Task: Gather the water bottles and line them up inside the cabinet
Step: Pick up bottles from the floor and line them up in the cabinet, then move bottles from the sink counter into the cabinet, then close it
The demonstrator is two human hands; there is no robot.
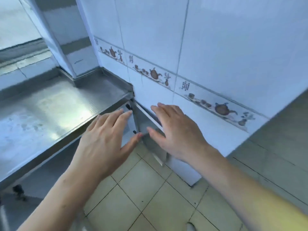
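White glazed tiles with a teapot border [155, 73] back a brushed-steel surface [55, 104]. Below its corner the steel cabinet door [146, 120] stands ajar, hinged edge upright. Both hands are flat and spread, holding nothing: left hand [106, 139] before the opening, right hand [176, 130] over the door leaf and nearer it. No water bottles are in sight.

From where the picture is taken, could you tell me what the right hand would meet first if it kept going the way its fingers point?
Most likely the white tiled wall: the right hand points up-left over the open cabinet door. Depth is unclear.
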